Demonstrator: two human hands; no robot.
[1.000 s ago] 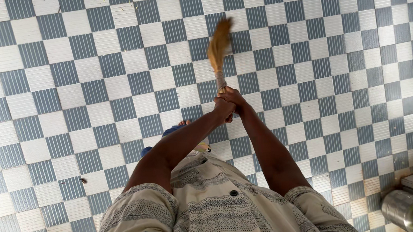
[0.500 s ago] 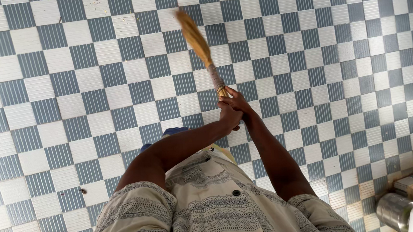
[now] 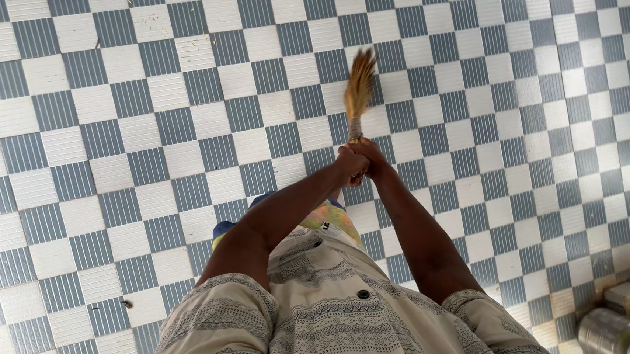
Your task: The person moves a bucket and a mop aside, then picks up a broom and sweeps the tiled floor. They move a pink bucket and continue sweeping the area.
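Both hands, left hand (image 3: 350, 166), right hand (image 3: 373, 158), fingers closed round straw broom (image 3: 359, 92)

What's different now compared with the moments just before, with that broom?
The broom swung: its bristles leaned up-right a second ago, then up-left, and now point up-right again. Nothing was let go; the left hand and right hand stay clasped together on its handle above the checkered floor.
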